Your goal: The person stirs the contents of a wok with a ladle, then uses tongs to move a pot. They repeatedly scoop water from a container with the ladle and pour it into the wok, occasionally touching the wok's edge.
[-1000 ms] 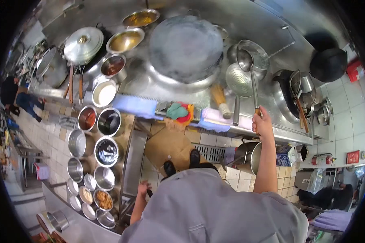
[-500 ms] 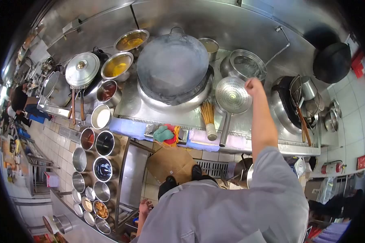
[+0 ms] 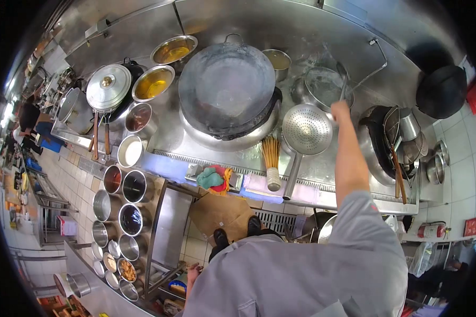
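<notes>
My right hand point(image 3: 340, 111) is closed round the handle of a ladle point(image 3: 344, 74). The ladle's dark bowl is above the right part of a metal pot of cloudy water point(image 3: 322, 84). Just below and left of that hand lies a perforated strainer point(image 3: 307, 129) with a long metal handle. A bundled bamboo wok brush point(image 3: 271, 161) rests to the strainer's left. Further left a large grey wok point(image 3: 227, 84) sits on the burner. My left hand point(image 3: 194, 272) hangs low beside my body, fingers loosely apart, holding nothing visible.
Bowls of yellow liquid point(image 3: 153, 84) and a lidded pot point(image 3: 109, 87) stand left on the range. Steel containers point(image 3: 130, 219) fill a side cart. Folded cloths point(image 3: 211, 178) lie along the front edge. At right are a second wok with strainers point(image 3: 381, 137) and a bent tap point(image 3: 375, 58).
My right hand has shifted slightly right, and the ladle now shows raised at the pot. Its bowl was not visible earlier. My left hand stays low at my side.
</notes>
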`<state>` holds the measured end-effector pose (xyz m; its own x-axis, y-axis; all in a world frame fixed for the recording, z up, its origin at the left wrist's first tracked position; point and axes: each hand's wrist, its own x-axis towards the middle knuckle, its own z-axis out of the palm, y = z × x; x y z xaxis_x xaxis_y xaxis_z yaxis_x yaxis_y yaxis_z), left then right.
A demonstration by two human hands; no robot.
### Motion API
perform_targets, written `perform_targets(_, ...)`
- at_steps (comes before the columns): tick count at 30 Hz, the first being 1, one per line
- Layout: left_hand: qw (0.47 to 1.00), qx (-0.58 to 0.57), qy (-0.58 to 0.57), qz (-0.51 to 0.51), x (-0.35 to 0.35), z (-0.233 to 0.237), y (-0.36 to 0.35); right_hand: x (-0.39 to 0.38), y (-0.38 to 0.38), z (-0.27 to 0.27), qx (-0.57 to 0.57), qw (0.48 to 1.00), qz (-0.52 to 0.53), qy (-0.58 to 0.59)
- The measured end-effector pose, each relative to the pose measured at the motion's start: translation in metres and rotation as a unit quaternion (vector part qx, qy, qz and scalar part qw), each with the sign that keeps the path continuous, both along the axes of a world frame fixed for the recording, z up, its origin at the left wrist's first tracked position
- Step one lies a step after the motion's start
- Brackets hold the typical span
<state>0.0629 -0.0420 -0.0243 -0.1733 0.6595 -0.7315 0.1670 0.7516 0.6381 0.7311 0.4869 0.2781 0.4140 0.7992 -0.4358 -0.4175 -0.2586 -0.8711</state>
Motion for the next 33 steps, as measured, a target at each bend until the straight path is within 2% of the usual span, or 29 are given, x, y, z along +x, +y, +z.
perform_targets(2,0.994,-0.033,-0.078,0.074,0.012,0.004,0.01,0.0,-0.013,-0.039,-0.011,0.999,0.022,0.033)
perform_targets(3,0.993,-0.031,-0.08,0.078,0.02,0.01,0.018,0.002,-0.014,-0.051,-0.017,0.998,0.034,0.049)
perform_targets(4,0.992,-0.052,-0.057,0.1,0.038,0.039,0.034,0.005,-0.011,-0.054,-0.022,0.997,0.048,0.064)
perform_targets(5,0.989,-0.074,-0.035,0.122,0.048,0.058,0.043,0.019,0.002,-0.044,0.033,0.974,-0.014,0.224)
perform_targets(6,0.989,-0.073,-0.036,0.127,0.047,0.056,0.043,0.031,0.02,-0.027,0.085,0.919,-0.076,0.376)
perform_targets(8,0.98,-0.067,-0.087,0.163,0.042,0.046,0.047,0.026,0.045,0.036,0.092,0.88,-0.155,0.44)
perform_targets(10,0.979,-0.061,-0.09,0.173,0.038,0.039,0.047,0.041,0.081,0.064,0.165,0.865,-0.138,0.453)
perform_targets(12,0.979,-0.053,-0.09,0.177,0.035,0.036,0.039,0.054,0.094,0.069,0.158,0.888,-0.064,0.426)
perform_targets(13,0.98,-0.056,-0.07,0.175,0.044,0.057,0.043,0.031,0.071,0.08,0.169,0.93,-0.066,0.318)
perform_targets(14,0.98,-0.061,-0.07,0.179,0.045,0.055,0.036,0.043,0.07,0.065,0.164,0.932,-0.065,0.318)
perform_targets(15,0.975,-0.061,-0.077,0.201,0.046,0.049,0.029,0.057,0.067,0.048,0.119,0.97,0.024,0.212)
perform_targets(16,0.97,-0.058,-0.084,0.222,0.046,0.047,0.028,0.066,0.066,0.029,0.075,0.986,0.111,0.102)
perform_targets(17,0.969,-0.057,-0.085,0.223,0.045,0.04,0.024,0.057,0.057,0.012,-0.006,0.984,0.107,-0.14)
perform_targets(18,0.972,-0.055,-0.099,0.207,0.044,0.03,0.014,0.047,0.042,-0.008,-0.084,0.919,0.096,-0.374)
perform_targets(19,0.973,-0.053,-0.113,0.193,0.043,0.02,0.005,0.05,0.03,-0.035,-0.108,0.853,0.106,-0.5)
perform_targets(20,0.972,-0.051,-0.115,0.198,0.042,0.008,-0.005,0.012,-0.004,-0.025,-0.112,0.898,0.032,-0.425)
perform_targets(21,0.976,-0.031,-0.12,0.18,0.041,-0.005,-0.012,0.039,0.004,-0.08,-0.116,0.886,0.056,-0.446)
perform_targets(22,0.979,-0.01,-0.125,0.163,0.041,-0.014,-0.014,-0.01,-0.029,-0.043,-0.135,0.941,0.011,-0.309)
perform_targets(23,0.995,-0.048,-0.039,0.077,0.044,-0.004,-0.008,-0.037,-0.046,-0.024,-0.097,0.98,-0.027,-0.171)
perform_targets(24,0.995,-0.039,-0.042,0.086,0.045,0.0,0.002,-0.031,-0.039,-0.026,-0.086,0.981,-0.02,-0.174)
perform_targets(25,0.99,-0.068,-0.053,0.112,0.045,0.004,0.01,-0.007,-0.025,-0.036,0.035,0.994,-0.034,0.096)
perform_targets(26,0.983,-0.098,-0.066,0.139,0.047,0.007,0.014,0.016,-0.01,-0.038,0.146,0.92,-0.042,0.36)
perform_targets(27,0.978,-0.082,-0.105,0.16,0.041,-0.009,0.015,0.033,0.01,-0.027,0.134,0.907,-0.056,0.395)
perform_targets(28,0.976,-0.077,-0.109,0.17,0.046,0.0,0.022,0.04,0.033,-0.014,0.12,0.893,-0.069,0.429)
perform_targets(30,0.97,-0.071,-0.065,0.222,0.056,0.047,0.047,0.031,0.068,0.015,0.159,0.892,-0.102,0.41)
perform_targets(31,0.969,-0.051,-0.07,0.231,0.055,0.038,0.046,0.003,0.066,0.045,0.18,0.909,-0.081,0.366)
perform_targets(33,0.965,-0.048,-0.075,0.248,0.057,0.035,0.041,-0.025,0.092,0.079,0.199,0.913,-0.042,0.354)
